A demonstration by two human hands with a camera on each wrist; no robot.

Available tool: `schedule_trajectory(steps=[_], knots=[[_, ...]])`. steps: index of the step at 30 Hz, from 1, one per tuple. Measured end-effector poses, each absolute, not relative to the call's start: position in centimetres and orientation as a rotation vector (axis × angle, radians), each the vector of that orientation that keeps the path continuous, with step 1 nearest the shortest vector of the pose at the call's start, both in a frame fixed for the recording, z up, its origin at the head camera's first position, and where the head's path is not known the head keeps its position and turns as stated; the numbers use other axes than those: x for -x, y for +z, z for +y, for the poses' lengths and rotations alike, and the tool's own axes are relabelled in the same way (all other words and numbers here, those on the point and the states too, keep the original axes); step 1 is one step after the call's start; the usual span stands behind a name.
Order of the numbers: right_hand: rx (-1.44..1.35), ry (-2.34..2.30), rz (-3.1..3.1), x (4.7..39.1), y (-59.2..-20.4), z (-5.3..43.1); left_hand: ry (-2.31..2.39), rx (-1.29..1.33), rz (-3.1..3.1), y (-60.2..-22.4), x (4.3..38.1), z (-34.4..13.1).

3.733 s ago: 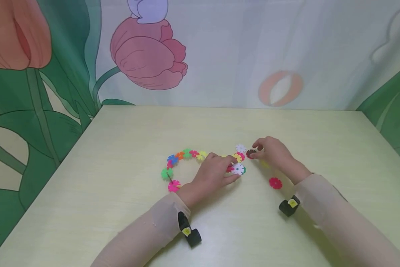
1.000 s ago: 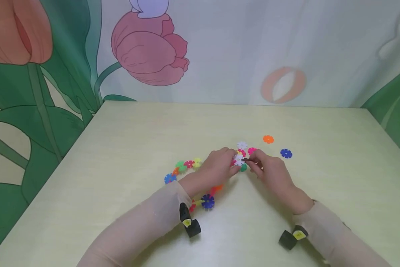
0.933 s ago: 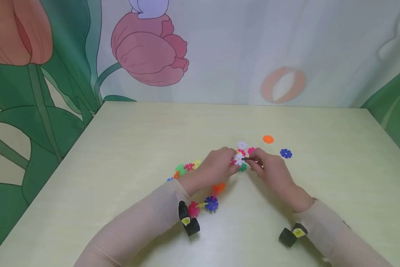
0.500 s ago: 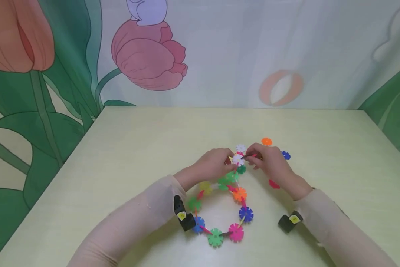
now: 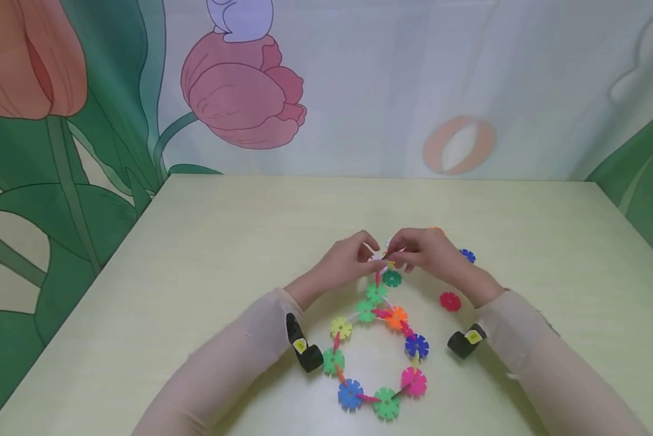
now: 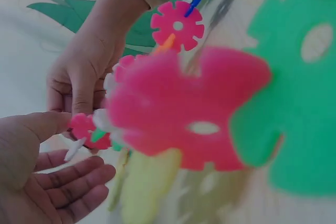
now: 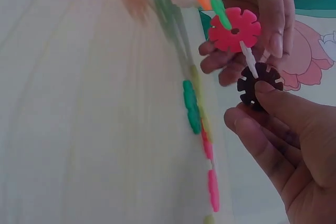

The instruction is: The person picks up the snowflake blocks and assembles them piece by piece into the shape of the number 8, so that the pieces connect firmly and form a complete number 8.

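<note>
My right hand (image 5: pixel 435 254) pinches a dark brown notched snowflake disc (image 7: pixel 245 85) between thumb and fingers. A white disc (image 7: pixel 249 59), seen edge-on, links the brown one to a pink disc (image 7: pixel 219 30) in the right wrist view. My left hand (image 5: pixel 343 263) is close beside these discs, its fingers loosely spread and the thumb tip at the pink disc's edge in the left wrist view. From the hands, the chain runs toward me through a light green disc (image 5: pixel 376 293) into a ring of coloured discs, with a pink disc (image 5: pixel 414 383) at its right side.
A loose red disc (image 5: pixel 450 301) lies right of the ring on the table (image 5: pixel 239 230). Beyond the right hand are a blue disc (image 5: pixel 467 255) and an orange disc (image 5: pixel 437 231), partly hidden. A dark green disc (image 5: pixel 392 278) is just below the hands.
My right hand has lifted the brown disc from the table and brought it to the chain's end by my left hand. The ring has swung out from beside my left arm, toward me and rightward.
</note>
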State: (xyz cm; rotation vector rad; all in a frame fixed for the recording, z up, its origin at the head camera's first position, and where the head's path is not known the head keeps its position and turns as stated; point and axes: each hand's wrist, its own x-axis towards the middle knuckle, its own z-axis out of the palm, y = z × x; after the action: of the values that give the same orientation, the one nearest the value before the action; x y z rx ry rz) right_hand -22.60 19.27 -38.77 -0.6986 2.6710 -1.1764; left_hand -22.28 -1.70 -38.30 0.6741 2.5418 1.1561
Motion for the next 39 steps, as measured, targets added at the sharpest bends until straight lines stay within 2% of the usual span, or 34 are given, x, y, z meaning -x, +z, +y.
schedule_trajectory(steps=[11, 17, 24, 32, 39], knots=[[0.447, -0.981, 2.771, 22.0, -38.8, 18.8, 1.326, -0.622, 2.602, -40.2, 22.6, -1.8], [0.497, -0.744, 2.806, 20.9, -39.1, 18.1, 1.446, -0.550, 2.578, -40.6, 22.3, -2.2], [0.525, -0.715, 2.819, 20.4, -39.4, 17.6, 1.566, -0.492, 2.435, -40.9, 22.2, -2.0], [0.505, -0.864, 2.714, 20.1, -39.3, 18.4, 1.577, -0.513, 2.457, -41.3, 21.9, -1.6], [0.332, -1.404, 2.580, 20.7, -39.0, 18.7, 1.649, -0.509, 2.407, -41.1, 21.4, -1.6]])
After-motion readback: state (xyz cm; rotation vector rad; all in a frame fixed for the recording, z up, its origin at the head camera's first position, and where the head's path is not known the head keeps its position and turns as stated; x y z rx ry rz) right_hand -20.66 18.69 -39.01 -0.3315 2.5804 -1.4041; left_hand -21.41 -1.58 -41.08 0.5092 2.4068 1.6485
